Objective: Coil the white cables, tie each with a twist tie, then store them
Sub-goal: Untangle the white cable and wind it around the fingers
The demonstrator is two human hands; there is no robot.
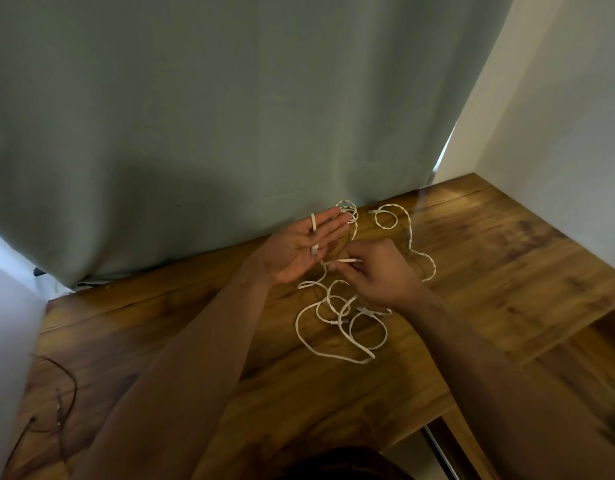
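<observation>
Loose white cables [337, 327] lie tangled on the wooden table [489, 271], with another white cable [408, 230] looping toward the back. My left hand [299, 247] is held palm up with fingers spread; a white cable end with its plug [314, 249] lies across the palm and runs up between the fingers. My right hand [375, 271] is just right of it, fingertips pinched on a stretch of the same white cable [346, 260] above the tangle.
A grey-green curtain [212, 126] hangs right behind the table's far edge. A thin dark cord [62, 393] lies at the near left. The table's right edge drops to a lower wooden surface [576, 358]. White walls stand on the left and right.
</observation>
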